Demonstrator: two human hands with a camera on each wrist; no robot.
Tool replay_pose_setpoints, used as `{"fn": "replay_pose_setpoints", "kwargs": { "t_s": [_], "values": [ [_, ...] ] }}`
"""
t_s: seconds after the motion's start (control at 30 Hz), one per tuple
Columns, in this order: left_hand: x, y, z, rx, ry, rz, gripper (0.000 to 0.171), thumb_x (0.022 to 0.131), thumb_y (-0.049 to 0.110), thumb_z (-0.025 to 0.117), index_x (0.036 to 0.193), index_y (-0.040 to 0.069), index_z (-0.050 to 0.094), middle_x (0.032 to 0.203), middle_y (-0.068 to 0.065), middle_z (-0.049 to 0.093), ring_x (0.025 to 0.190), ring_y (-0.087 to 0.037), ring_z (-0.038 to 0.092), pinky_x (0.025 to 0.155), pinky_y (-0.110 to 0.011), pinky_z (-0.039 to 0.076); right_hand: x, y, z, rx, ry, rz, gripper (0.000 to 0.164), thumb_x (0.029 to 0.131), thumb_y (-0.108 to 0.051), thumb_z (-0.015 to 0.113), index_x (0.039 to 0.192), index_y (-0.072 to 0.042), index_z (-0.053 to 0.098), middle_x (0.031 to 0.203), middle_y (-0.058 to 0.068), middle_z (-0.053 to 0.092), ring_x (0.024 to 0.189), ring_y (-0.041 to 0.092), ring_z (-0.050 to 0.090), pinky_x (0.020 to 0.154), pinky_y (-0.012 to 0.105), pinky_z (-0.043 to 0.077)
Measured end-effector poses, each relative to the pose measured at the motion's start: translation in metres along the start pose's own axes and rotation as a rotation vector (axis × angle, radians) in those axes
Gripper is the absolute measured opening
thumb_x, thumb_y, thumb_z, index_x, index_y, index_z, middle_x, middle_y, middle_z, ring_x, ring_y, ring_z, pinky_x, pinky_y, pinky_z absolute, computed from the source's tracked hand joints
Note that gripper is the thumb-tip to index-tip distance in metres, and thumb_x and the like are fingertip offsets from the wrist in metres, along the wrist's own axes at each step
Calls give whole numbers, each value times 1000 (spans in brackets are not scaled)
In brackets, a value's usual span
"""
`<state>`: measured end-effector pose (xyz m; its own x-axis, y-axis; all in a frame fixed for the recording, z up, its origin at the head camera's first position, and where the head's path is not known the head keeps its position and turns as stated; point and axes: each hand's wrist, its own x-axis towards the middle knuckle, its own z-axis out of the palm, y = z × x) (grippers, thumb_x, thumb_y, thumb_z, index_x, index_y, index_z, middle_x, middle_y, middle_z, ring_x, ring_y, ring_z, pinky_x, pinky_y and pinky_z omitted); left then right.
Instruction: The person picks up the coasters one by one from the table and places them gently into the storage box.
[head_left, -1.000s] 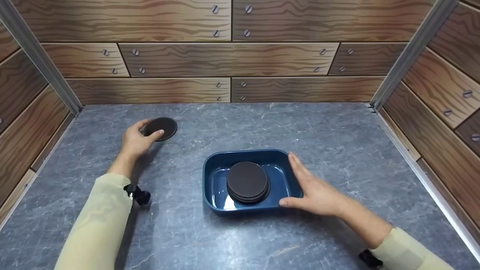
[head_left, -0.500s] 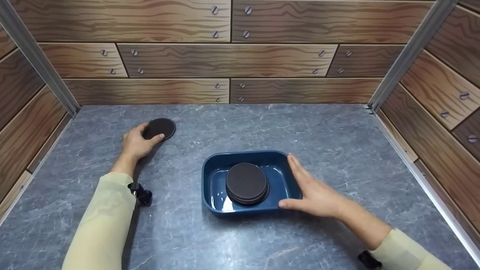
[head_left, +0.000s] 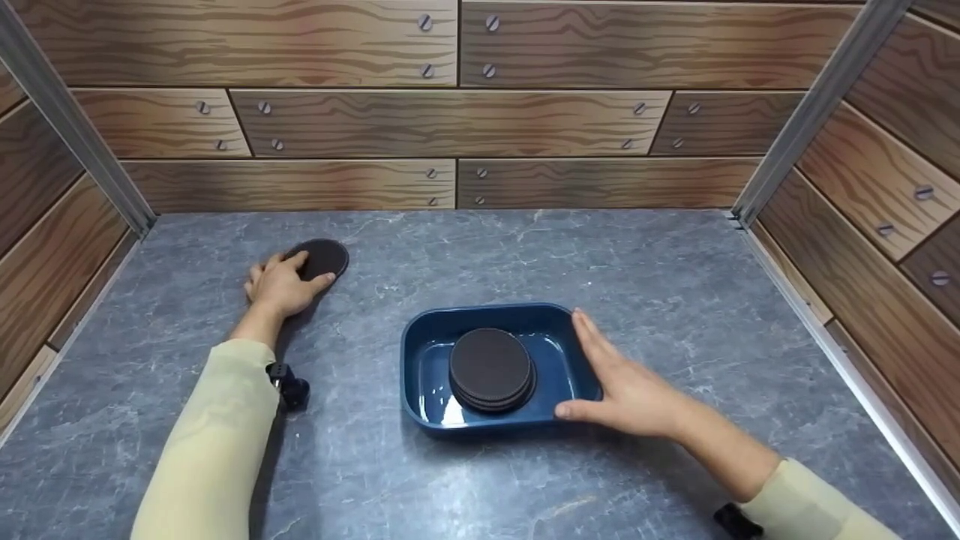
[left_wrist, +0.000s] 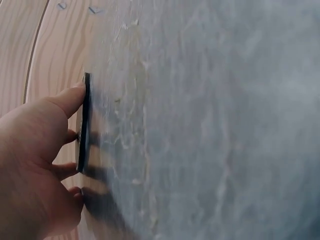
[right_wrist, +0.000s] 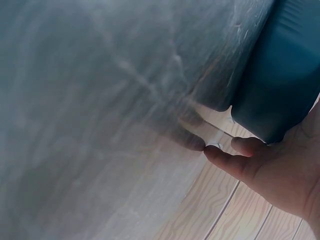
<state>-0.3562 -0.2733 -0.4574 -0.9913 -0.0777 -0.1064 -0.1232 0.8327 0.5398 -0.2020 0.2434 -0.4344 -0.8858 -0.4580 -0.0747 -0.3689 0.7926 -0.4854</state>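
Observation:
A round dark coaster with a stitched edge lies at the back left of the table. My left hand is on it, thumb at its near edge and index finger over its top. Edge-on in the left wrist view, the thin coaster sits between the thumb and the other fingertips, close to the tabletop. In the middle stands a deep blue rectangular dish, with a stack of matching coasters inside. My right hand spans the dish's right end, fingers straight along it and thumb over the near rim.
The grey marbled table is bounded at the back by a wood-patterned wall, with similar panels on both sides. Metal posts rise at the back corners. A small black camera sits on the left wrist.
My left hand has shifted slightly right and nearer over the coaster, its index finger now on top and its thumb at the near edge. The right hand and dish stay put.

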Motion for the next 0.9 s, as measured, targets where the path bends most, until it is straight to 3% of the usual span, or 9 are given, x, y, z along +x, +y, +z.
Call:
{"fn": "replay_pose_setpoints", "kwargs": {
  "t_s": [0.13, 0.3, 0.57, 0.9],
  "values": [
    [-6, 1, -2, -15, -4, 30, 81, 102, 48, 66, 165, 5, 37, 169, -33, 20, 151, -62, 8, 118, -77, 5, -2, -1, 2, 1, -5, -2, 126, 89, -69, 74, 171, -14, -5, 177, 6, -9, 155, 47, 24, 117, 68, 31],
    [-13, 6, -4, -65, 37, 71, 79, 97, 40, 77, 159, 2, 45, 165, -31, 29, 151, -59, 19, 118, -79, 5, -2, -1, 0, -4, -5, -3, 127, 89, -70, 73, 171, -14, -7, 177, 7, -10, 156, 46, 20, 118, 68, 28],
    [-25, 15, -7, -179, 149, 161, 61, 92, 17, 85, 145, 0, 59, 159, -27, 38, 147, -48, 36, 123, -58, 27, 3, 0, -6, -7, 0, -17, 127, 90, -67, 74, 171, -13, -8, 177, 9, -11, 156, 48, 20, 119, 67, 27],
    [-52, 17, -10, -175, 101, 156, 45, 96, 16, 80, 137, 3, 69, 146, -28, 59, 141, -44, 48, 119, -53, 36, 1, -1, 0, 16, -18, -2, 126, 90, -67, 74, 171, -14, -7, 177, 8, -9, 156, 45, 23, 120, 67, 29]
  ]
}}
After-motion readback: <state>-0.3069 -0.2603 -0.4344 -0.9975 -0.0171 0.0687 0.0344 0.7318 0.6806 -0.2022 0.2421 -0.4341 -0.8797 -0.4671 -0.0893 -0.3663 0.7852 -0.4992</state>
